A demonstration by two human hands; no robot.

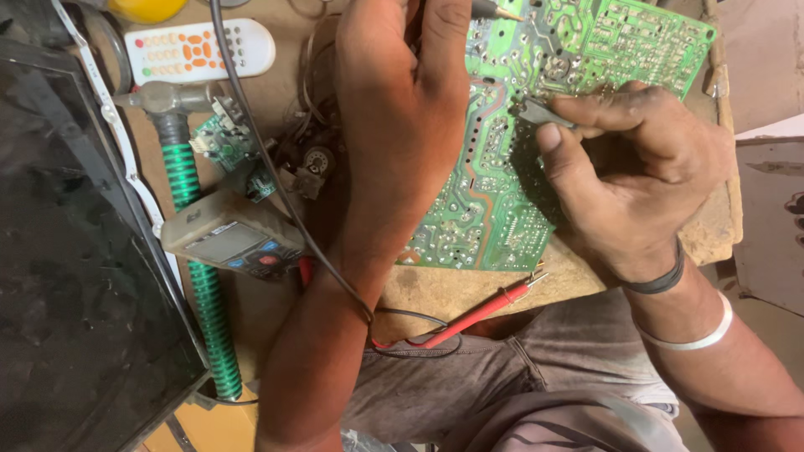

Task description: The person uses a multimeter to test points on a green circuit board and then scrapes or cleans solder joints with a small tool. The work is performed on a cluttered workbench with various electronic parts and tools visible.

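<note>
A green circuit board [586,50] lies solder side up on a worn wooden bench [469,289]. My left hand [402,109] reaches over the board's left part, shut on a black-handled probe [494,11] whose metal tip pokes out at the top edge. My right hand [636,176] rests on the board's right side. It pinches a small grey metal tool [540,113] between thumb and forefinger, and the tool's tip touches the board's middle. A black band and a white bangle sit on my right wrist.
A red probe [486,310] lies on the bench's near edge, its leads looping under my left arm. To the left are a multimeter [230,238], a hammer with a green ribbed handle [197,251], a small green board [226,142], a white remote [197,50] and a big dark screen panel [67,251].
</note>
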